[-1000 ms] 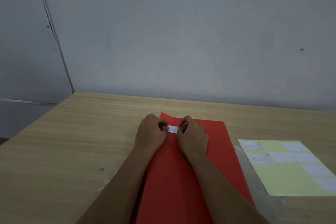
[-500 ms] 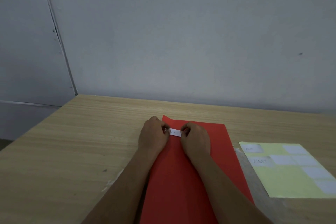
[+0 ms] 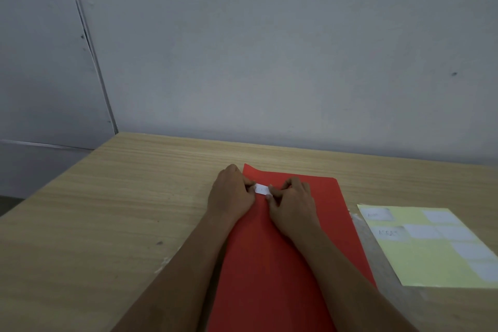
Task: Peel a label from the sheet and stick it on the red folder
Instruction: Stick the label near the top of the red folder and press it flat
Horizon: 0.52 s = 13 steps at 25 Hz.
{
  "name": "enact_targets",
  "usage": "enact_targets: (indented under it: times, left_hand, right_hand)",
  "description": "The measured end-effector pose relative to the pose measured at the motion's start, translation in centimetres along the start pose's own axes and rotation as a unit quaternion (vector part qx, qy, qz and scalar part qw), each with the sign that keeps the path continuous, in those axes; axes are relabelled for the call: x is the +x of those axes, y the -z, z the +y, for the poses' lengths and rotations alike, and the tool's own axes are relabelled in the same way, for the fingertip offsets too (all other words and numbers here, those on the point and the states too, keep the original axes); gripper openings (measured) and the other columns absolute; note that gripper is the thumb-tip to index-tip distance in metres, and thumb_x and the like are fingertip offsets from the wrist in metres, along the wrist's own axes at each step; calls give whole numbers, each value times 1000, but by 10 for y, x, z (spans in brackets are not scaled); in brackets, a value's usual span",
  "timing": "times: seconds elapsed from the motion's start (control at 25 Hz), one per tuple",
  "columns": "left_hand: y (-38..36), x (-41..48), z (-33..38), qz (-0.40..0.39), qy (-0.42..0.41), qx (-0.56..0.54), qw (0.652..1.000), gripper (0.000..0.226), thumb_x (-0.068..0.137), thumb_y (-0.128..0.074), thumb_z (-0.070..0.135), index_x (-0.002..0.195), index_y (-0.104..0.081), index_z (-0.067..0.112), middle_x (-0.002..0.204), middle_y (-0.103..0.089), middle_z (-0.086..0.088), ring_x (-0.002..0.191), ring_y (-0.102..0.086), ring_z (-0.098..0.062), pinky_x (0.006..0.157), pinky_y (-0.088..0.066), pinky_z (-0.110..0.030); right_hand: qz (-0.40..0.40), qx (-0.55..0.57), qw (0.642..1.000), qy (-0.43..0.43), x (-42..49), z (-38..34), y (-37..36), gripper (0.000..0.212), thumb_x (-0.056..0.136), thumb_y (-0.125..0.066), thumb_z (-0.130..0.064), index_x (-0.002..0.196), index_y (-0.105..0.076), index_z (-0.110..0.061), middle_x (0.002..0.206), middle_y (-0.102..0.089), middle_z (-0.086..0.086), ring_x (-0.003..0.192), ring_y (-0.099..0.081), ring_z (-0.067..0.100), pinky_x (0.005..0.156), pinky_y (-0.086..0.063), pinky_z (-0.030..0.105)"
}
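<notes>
A red folder [image 3: 272, 259] lies lengthwise on the wooden table, straight in front of me. A small white label [image 3: 262, 189] lies near the folder's far end. My left hand [image 3: 231, 194] holds the label's left end with its fingertips. My right hand [image 3: 292, 201] holds the right end, fingers curled and pressed down on it. Both hands rest on the folder. To the right, a yellow label sheet [image 3: 431, 246] lies flat with several white labels on it, two bearing handwriting.
The wooden table [image 3: 113, 213] runs up to a grey wall at the back. Its left edge slants away at the left. A strip of clear plastic [image 3: 363, 237] lies between the folder and the yellow sheet.
Both hands have stayed on the label at the folder's far end. The right hand's fingers have shifted and spread a little along the label's right end.
</notes>
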<state>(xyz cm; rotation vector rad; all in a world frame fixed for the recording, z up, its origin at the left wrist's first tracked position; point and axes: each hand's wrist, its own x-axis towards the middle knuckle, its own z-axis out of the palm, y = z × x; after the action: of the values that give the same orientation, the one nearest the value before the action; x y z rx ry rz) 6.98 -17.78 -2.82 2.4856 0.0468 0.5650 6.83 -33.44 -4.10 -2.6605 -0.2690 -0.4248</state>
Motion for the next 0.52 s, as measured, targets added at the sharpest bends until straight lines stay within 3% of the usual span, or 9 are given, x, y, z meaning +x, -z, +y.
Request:
enact_targets:
  times: [0.24, 0.52]
  left_hand:
    - [3, -2, 1, -42, -87, 130, 987, 37, 80, -48, 56, 97, -76, 38, 97, -49, 10, 96, -48, -15, 78, -47, -38]
    - [6, -2, 1, 13, -15, 185, 983, 35, 85, -51, 48, 89, -74, 21, 95, -56, 5, 99, -50, -19, 77, -44, -38]
  right_hand:
    - [-18, -7, 1000, 16, -3, 1, 3, 37, 96, -45, -48, 128, -61, -41, 114, -45, 1, 107, -39, 21, 87, -43, 38]
    - [-8, -13, 1000, 3, -4, 0, 1, 40, 94, -48, -41, 130, -62, -30, 117, -48, 1, 112, -40, 21, 90, -44, 40]
